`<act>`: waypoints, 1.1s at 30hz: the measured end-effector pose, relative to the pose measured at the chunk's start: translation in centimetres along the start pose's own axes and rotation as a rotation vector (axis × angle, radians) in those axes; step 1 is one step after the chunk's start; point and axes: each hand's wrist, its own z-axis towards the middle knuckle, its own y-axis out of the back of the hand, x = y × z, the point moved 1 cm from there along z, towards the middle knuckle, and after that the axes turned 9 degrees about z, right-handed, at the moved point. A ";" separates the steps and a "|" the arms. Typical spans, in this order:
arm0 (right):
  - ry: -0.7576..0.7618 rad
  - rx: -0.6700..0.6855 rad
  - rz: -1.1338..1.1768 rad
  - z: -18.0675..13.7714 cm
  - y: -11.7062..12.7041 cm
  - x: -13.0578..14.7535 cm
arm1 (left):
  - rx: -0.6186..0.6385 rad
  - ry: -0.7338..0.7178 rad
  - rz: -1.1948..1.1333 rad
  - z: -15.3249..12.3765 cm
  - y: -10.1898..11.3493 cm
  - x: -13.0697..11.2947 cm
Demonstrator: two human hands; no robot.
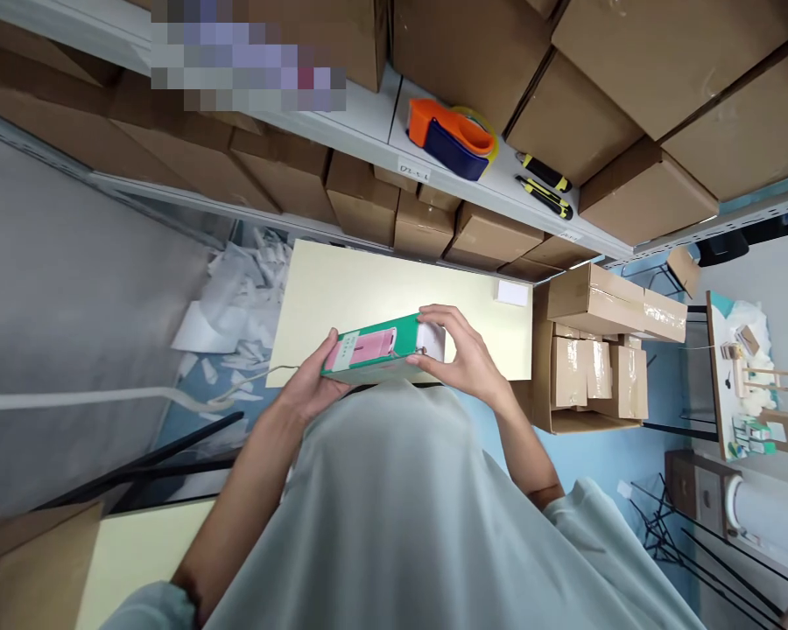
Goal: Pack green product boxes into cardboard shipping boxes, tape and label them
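A green and white box (376,343) with a pink picture on its face is held between my two hands, close to my shirt and over the pale yellow table (341,289). My left hand (312,378) grips its left end, thumb on the upper edge and fingers underneath. At the right end, my right hand (458,350) closes its thumb and fingers around the white end of the box. A small white box (512,292) lies near the far right corner of the table.
Above the table, a shelf (368,122) bears cardboard boxes, an orange and blue tape dispenser (453,138) and two black and yellow cutters (545,185). A large open carton (542,385) full of smaller boxes stands right. Paper scraps (242,289) lie on the left; a white cable (137,400) runs there.
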 end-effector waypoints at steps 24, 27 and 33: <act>0.303 0.097 -1.009 -1.4 1.2 0.8 | -0.073 0.101 0.077 -0.3 -3.4 -0.4; 0.288 0.068 -1.012 -1.7 1.3 0.7 | -0.069 0.091 0.087 -0.5 -4.2 -0.5; 0.299 -0.041 -0.884 -2.2 1.7 -0.4 | -0.084 0.024 0.111 -0.2 -4.8 -0.2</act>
